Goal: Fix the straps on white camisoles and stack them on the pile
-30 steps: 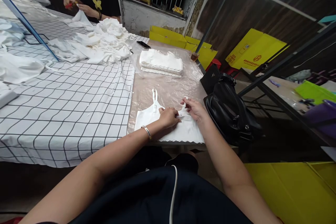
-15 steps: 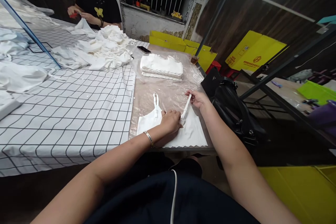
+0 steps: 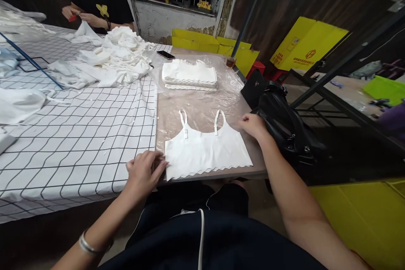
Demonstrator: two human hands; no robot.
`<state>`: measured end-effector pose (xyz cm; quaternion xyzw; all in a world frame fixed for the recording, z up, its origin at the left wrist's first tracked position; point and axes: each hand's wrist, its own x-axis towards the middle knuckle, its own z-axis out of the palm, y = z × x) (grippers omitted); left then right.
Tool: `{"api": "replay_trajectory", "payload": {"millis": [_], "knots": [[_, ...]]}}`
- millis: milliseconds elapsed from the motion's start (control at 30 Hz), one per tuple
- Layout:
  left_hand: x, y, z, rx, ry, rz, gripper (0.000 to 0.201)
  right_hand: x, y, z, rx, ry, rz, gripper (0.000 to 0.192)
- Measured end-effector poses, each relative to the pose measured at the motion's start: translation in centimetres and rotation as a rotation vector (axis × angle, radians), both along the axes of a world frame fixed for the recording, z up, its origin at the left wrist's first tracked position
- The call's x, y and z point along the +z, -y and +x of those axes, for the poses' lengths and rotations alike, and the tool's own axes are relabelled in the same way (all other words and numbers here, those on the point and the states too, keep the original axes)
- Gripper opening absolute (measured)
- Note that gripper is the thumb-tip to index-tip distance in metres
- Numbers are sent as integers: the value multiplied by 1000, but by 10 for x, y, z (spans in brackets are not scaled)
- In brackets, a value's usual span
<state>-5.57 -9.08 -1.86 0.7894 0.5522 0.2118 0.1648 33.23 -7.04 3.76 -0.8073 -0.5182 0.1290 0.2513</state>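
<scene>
A white strappy top (image 3: 205, 150) lies spread flat on the plastic-covered table (image 3: 196, 107) in front of me, both straps pointing away. My left hand (image 3: 144, 171) rests with fingers apart at the top's lower left corner, on the edge of the checked cloth (image 3: 85, 135). At the top's upper right corner, my right hand (image 3: 253, 124) touches the fabric edge, next to a black bag (image 3: 284, 128). Neither hand grips anything.
A folded stack of white tops (image 3: 190, 76) sits farther back, with a phone (image 3: 166, 55) and a glass (image 3: 230, 62) beyond. A heap of white garments (image 3: 114, 59) lies on the checked cloth. Another person (image 3: 95, 4) works at the far left. Yellow boxes (image 3: 215, 46) stand behind.
My right hand let go of the strap and my left hand left the neckline; both slid outward to the top's corners. The top now lies smoothed flat.
</scene>
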Motion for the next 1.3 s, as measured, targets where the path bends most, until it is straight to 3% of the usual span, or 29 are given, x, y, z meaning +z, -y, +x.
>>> {"api": "replay_trajectory", "payload": {"millis": [100, 200, 333, 567, 667, 767, 933, 1100, 1300], "knots": [[-7, 16, -4, 21, -25, 26, 22, -10, 37, -5, -4, 131, -153, 23], [-9, 26, 8, -27, -38, 111, 25, -21, 62, -16, -29, 216, -191, 15], [-9, 32, 23, -139, -74, 210, 38, -18, 70, -28, -73, 212, -184, 11], [-12, 34, 22, -234, -178, 172, 38, -5, 78, -15, -173, 156, -116, 9], [-15, 35, 22, -217, -173, 207, 45, -10, 80, -10, -195, 198, -187, 11], [-13, 37, 26, -137, -145, 217, 54, -15, 86, -7, -264, 182, -151, 8], [-1, 36, 37, 7, -218, 111, 39, -21, 104, -4, -268, 106, -227, 26], [9, 30, 49, -14, -308, 18, 34, -23, 113, -9, -230, 28, -230, 19], [12, 25, 53, 2, -310, 14, 35, -25, 112, -15, -257, 109, -242, 23]]}}
